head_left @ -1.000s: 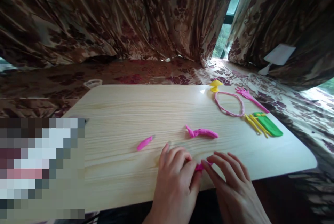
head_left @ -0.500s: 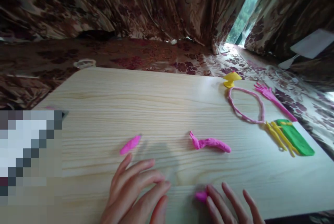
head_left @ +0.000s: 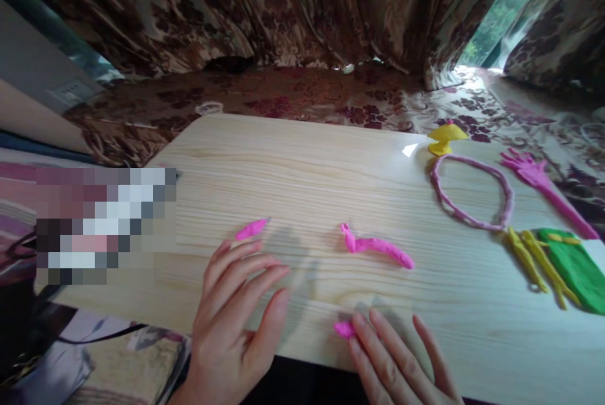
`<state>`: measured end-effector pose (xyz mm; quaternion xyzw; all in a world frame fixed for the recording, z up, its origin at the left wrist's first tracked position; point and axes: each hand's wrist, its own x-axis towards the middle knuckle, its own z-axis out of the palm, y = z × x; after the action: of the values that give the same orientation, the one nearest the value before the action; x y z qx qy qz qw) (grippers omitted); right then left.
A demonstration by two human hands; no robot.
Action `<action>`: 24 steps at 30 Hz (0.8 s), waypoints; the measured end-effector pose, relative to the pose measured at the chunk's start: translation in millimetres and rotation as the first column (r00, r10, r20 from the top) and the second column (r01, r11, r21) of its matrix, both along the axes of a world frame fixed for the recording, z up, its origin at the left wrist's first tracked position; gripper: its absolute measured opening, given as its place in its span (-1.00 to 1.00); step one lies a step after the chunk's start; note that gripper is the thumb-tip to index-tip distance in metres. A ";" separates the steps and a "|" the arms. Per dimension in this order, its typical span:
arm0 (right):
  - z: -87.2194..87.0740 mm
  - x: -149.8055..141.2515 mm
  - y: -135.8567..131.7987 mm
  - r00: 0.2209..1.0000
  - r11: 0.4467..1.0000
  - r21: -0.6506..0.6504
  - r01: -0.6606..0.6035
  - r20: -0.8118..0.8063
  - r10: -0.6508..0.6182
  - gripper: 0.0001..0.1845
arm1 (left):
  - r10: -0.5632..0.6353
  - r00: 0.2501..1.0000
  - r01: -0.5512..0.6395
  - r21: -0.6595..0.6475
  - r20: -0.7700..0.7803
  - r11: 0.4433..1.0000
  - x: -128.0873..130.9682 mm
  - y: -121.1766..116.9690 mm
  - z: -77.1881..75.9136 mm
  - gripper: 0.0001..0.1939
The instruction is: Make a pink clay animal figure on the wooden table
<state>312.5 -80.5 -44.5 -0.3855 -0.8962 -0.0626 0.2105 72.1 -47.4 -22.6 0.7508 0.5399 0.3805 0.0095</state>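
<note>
One pink lump (head_left: pixel 344 329), lying roughly nine-to-three, touched our right hand (head_left: pixel 392 364) at its ten o'clock, grip unclear; our left hand (head_left: pixel 236 323), farther, was spread wide.

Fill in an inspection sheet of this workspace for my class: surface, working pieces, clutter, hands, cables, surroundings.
Surface: pale wood-grain table; left part hidden by pixelation.
Working pieces: small pink clay-like lump at the right fingertips; pink tapered piece and curved pink piece beyond the hands.
Clutter: at right, yellow flared-top figure, pink twisted ring, pink hand-shaped piece, yellow strands, green slab.
Hands: left hand open, holding nothing; right hand touching the lump, grip unclear.
Cables: thin pale loop at right edge, possibly a cord; cannot tell.
Surroundings: patterned curtains, floral cloth behind the table.
</note>
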 end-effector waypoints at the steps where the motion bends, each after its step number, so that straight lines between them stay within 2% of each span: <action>1: 2.0 0.0 2.6 1.000 1.000 0.002 -0.010 0.003 0.010 -0.63 | -0.002 1.000 0.002 0.003 0.009 1.000 0.2 0.2 0.1 -0.72; 4: 7.5 -2.8 4.9 0.999 1.000 0.021 0.007 0.043 -0.008 -0.51 | -0.020 0.999 0.019 0.020 0.041 1.000 -0.6 0.7 0.6 -0.71; 8: 10.3 -12.5 -6.4 0.981 0.996 0.085 0.002 0.192 -0.019 -0.51 | -0.077 0.991 0.075 0.021 0.113 0.997 -6.0 -0.2 0.0 -0.70; 12: 9.8 -23.0 -12.4 0.946 0.978 0.055 0.202 0.249 -0.210 -0.39 | -0.162 0.971 0.160 0.027 0.174 0.987 -12.4 -0.6 -1.4 -0.71; 13: 9.5 -24.1 -12.0 0.941 0.974 0.061 0.219 0.252 -0.227 -0.38 | -0.167 0.968 0.167 0.020 0.189 0.986 -13.2 -0.4 -1.7 -0.72; 17: 8.2 -20.9 -7.4 0.951 0.989 0.122 0.088 0.285 -0.120 -0.50 | -0.151 0.961 0.151 0.017 0.234 0.988 -13.0 -0.5 -3.2 -0.72; 21: 7.7 -13.8 -0.5 0.949 0.992 0.077 0.102 0.292 -0.121 -0.38 | -0.117 0.970 0.112 0.035 0.211 0.993 -12.2 -0.9 -5.0 -0.73; 24: 7.6 -10.1 2.7 0.959 0.995 0.090 0.035 0.277 -0.059 -0.48 | -0.113 0.981 0.106 0.048 0.159 0.993 -13.2 0.0 -6.4 -0.73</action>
<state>302.4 -77.8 -36.9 -0.3849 -0.9040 -0.1591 0.0964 58.9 -47.4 -29.0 0.7462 0.4877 0.4491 0.0594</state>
